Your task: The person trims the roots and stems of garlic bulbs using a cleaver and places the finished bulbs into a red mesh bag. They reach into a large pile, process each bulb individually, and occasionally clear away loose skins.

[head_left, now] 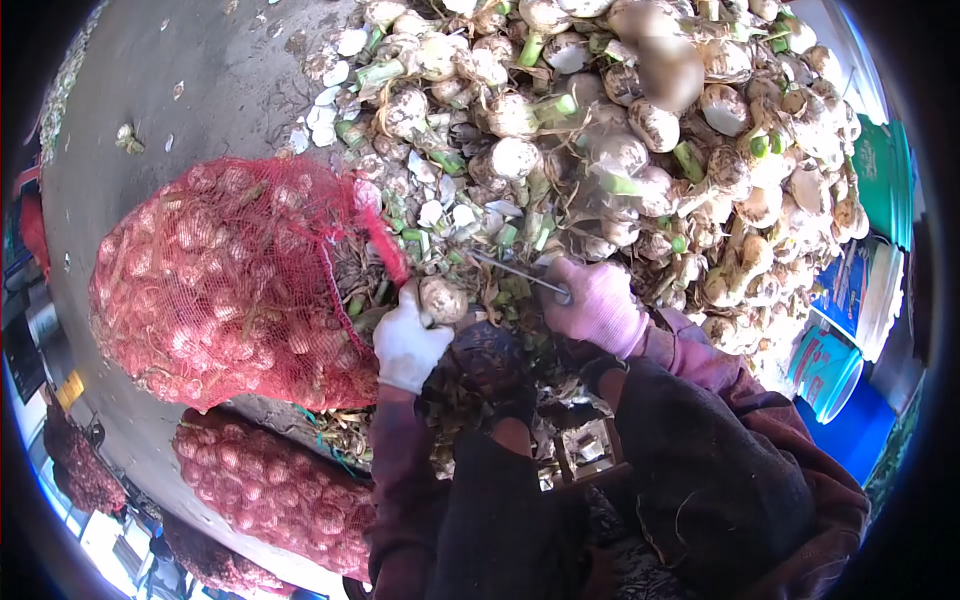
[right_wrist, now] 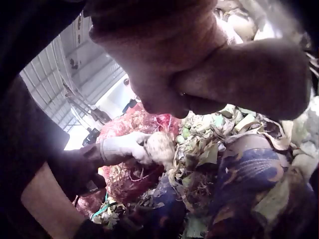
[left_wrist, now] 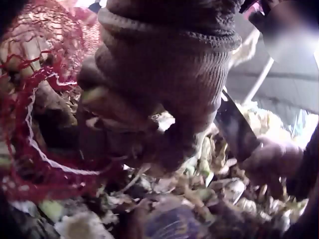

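Holding a trimmed bulb [head_left: 443,299] in your left hand [head_left: 408,345], you have it right at the mouth of the red net sack [head_left: 225,280], fingers curled round it so the cut end faces you. That puts it a short drop from the sack, which lies on its side with the opening turned toward your lap for exactly that reason.

Your right hand [head_left: 598,305] is closed round the handle of a knife [head_left: 520,272], blade pointing left across the gap toward the bulb but not touching it. Keeping the blade low and near means the next bulb from the pile [head_left: 640,150] can be cut without a long reach.

Stalk offcuts and skins [head_left: 470,235] lie between pile and sack, where they fall as you trim. 2 more filled sacks [head_left: 270,485] lie behind the first, out of your way. Blue tubs [head_left: 835,365] stand to your right.
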Available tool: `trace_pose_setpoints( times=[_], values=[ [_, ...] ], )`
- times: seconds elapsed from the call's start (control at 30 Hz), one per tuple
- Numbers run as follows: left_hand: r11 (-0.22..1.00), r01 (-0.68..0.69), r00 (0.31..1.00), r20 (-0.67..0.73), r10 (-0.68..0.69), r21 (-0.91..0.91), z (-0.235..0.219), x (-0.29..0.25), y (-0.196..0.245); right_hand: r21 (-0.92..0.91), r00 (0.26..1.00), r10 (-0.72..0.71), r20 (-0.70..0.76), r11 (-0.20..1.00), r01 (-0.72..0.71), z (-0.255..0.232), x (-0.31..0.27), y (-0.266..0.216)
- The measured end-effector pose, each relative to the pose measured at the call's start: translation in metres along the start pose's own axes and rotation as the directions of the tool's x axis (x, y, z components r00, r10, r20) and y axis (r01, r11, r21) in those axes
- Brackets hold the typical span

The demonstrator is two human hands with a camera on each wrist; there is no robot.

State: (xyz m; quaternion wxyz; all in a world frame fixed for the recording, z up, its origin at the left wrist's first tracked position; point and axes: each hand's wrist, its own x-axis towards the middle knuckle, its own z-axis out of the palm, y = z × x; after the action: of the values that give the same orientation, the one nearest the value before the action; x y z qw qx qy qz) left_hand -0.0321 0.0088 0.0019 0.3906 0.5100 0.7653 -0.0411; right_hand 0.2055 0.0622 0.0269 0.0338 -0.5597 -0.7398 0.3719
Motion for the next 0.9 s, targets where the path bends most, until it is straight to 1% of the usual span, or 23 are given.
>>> trace_pose_setpoints(
  times=[0.03,0.07,0.1,0.13,0.17,0.2,0.23,0.27,0.3,0.33,0.37,0.4,0.43,0.47,0.5,0.53,0.57,0.6,0.63,0.67,0.77,0.9],
  values=[
    [1.0,-0.001,1.0,-0.001,0.001,-0.001,0.008,-0.002,-0.002,-0.001,1.0,-0.001,-0.001,1.0,0.001,-0.001,0.002,-0.004],
    [0.917,-0.122,0.992,-0.077,0.101,-0.38,0.016,-0.004,0.001,0.024,0.995,-0.09,-0.037,0.996,0.09,-0.002,0.004,-0.009],
    [0.681,-0.247,0.969,-0.185,0.164,-0.689,0.021,-0.006,0.006,0.044,0.981,-0.177,-0.076,0.983,0.18,-0.002,0.006,-0.012],
    [0.515,-0.24,0.969,-0.171,0.179,-0.823,0.019,-0.009,0.018,0.071,0.971,-0.229,-0.07,0.97,0.234,0.0,0.007,-0.014],
    [0.563,-0.248,0.953,-0.094,0.289,-0.789,0.027,-0.006,0.008,0.066,0.971,-0.228,-0.07,0.97,0.233,-0.002,0.008,-0.017],
    [0.398,-0.129,0.968,-0.028,0.25,-0.908,0.024,-0.009,0.017,-0.017,0.955,-0.291,-0.06,0.957,0.29,-0.005,0.008,-0.022],
    [0.212,-0.003,0.974,0.045,0.223,-0.977,0.02,-0.012,0.025,-0.099,0.934,-0.354,-0.044,0.932,0.348,-0.009,0.009,-0.025],
    [0.21,-0.005,0.974,0.043,0.224,-0.978,0.019,-0.01,0.025,-0.125,0.943,-0.332,0.027,0.935,0.333,-0.012,0.008,-0.025],
    [-0.188,0.238,0.955,0.194,0.225,-0.953,0.017,-0.009,0.023,-0.125,0.943,-0.331,0.027,0.935,0.332,-0.012,0.007,-0.025],
    [-0.545,0.429,0.903,0.324,0.283,-0.72,0.015,-0.009,0.021,-0.111,0.931,-0.364,0.011,0.925,0.363,-0.011,0.005,-0.024],
    [-0.546,0.427,0.904,0.322,0.281,-0.721,0.018,-0.008,0.016,-0.098,0.917,-0.399,-0.007,0.913,0.397,-0.01,0.005,-0.024],
    [-0.515,0.381,0.909,0.21,0.36,-0.768,0.027,-0.006,0.008,-0.096,0.917,-0.399,-0.007,0.913,0.397,-0.009,0.005,-0.025],
    [-0.488,0.331,0.893,0.1,0.439,-0.808,0.039,-0.003,-0.002,-0.105,0.921,-0.39,-0.003,0.916,0.388,-0.008,0.004,-0.027],
    [-0.487,0.331,0.892,0.101,0.44,-0.808,0.064,0.004,-0.017,-0.116,0.924,-0.382,0.001,0.918,0.38,-0.008,0.004,-0.028],
    [-0.142,0.106,0.946,0.056,0.319,-0.984,0.094,0.013,-0.035,-0.115,0.924,-0.382,-0.001,0.918,0.38,-0.008,0.004,-0.028],
    [0.256,-0.101,0.973,-0.042,0.225,-0.961,0.099,0.015,-0.034,-0.126,0.925,-0.38,-0.006,0.918,0.376,-0.008,0.004,-0.029],
    [0.259,-0.1,0.973,-0.041,0.226,-0.961,0.102,0.009,-0.037,-0.135,0.926,-0.377,-0.009,0.918,0.372,-0.007,0.003,-0.03],
    [0.014,-0.098,0.951,-0.09,0.295,-0.995,0.087,-0.002,-0.025,-0.131,0.927,-0.375,-0.011,0.92,0.37,-0.006,0.002,-0.03],
    [-0.231,-0.074,0.925,-0.153,0.348,-0.97,0.074,-0.011,-0.017,-0.139,0.928,-0.372,-0.017,0.92,0.367,-0.006,0.001,-0.029],
    [-0.227,-0.074,0.925,-0.152,0.348,-0.971,0.069,-0.015,-0.015,-0.146,0.928,-0.372,-0.023,0.919,0.365,-0.005,0.002,-0.029],
    [-0.109,-0.085,0.943,-0.116,0.311,-0.99,0.062,-0.024,-0.011,-0.175,0.925,-0.379,0.014,0.91,0.376,-0.008,0.002,-0.031],
    [0.052,-0.097,0.964,-0.081,0.255,-0.994,0.051,-0.032,-0.005,-0.169,0.919,-0.391,0.048,0.904,0.393,-0.009,0.003,-0.029]
  ],
)
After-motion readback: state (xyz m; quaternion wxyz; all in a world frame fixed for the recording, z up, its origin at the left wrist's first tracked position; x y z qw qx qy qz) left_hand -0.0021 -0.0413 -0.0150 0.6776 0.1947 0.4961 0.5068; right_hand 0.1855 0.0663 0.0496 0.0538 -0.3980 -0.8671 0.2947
